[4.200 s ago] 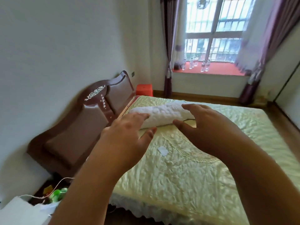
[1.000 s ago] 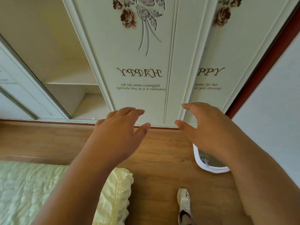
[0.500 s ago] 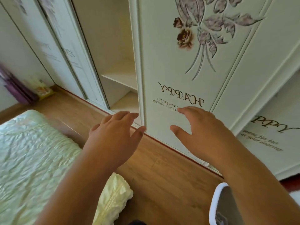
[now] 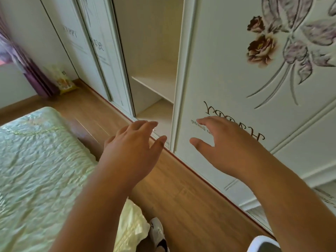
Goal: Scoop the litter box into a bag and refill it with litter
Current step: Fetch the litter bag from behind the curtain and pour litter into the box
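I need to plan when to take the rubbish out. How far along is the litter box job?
Nothing looks done yet. Both hands, left and right, are open and hold nothing, stretched out over the wooden floor by the wardrobe. Only a white rim, possibly the litter box, shows at the bottom edge. No scoop appears. Scooping and refilling all remain.

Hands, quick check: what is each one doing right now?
Left hand: open, fingers spread, holding nothing.
Right hand: open, fingers spread, holding nothing.
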